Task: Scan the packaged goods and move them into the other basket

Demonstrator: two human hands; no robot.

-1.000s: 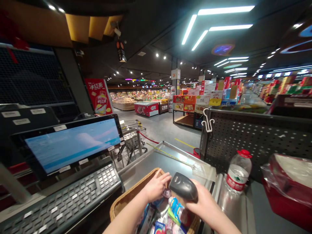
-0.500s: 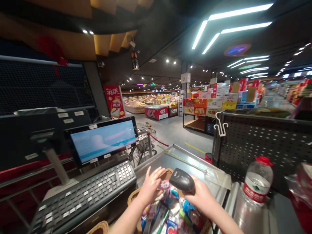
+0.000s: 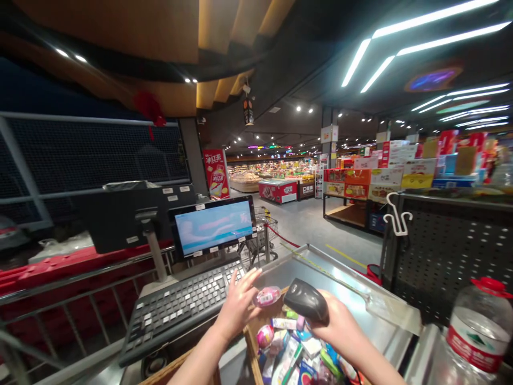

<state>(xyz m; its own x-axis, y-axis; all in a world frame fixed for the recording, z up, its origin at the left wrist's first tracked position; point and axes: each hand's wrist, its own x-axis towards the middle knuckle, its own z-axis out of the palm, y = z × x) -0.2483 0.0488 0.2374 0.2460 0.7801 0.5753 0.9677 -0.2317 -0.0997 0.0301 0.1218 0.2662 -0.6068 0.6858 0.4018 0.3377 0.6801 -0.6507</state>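
Observation:
My right hand (image 3: 340,323) is wrapped round a black handheld barcode scanner (image 3: 305,300), its head pointing left. My left hand (image 3: 239,299) holds a small pink, clear-wrapped oval package (image 3: 267,297) by its left end, with the upper fingers stretched out. The package is just left of the scanner's head. Below both hands is a basket (image 3: 253,350) full of small packaged goods, among them a round pink-and-yellow item (image 3: 265,336) and a green stick-like item (image 3: 292,363). My right forearm hides part of the basket.
Left of the basket are a black keyboard (image 3: 188,307) and a lit monitor (image 3: 214,227). A metal counter (image 3: 340,272) lies beyond the hands. At right stand a large red-capped water bottle (image 3: 479,326) and a perforated black panel (image 3: 452,251) with a white hook (image 3: 397,214).
The view has turned left, so the surroundings sit further right. My left hand has moved away from the basket's contents, bringing the pink package out to its left. The scanner stays in my right hand.

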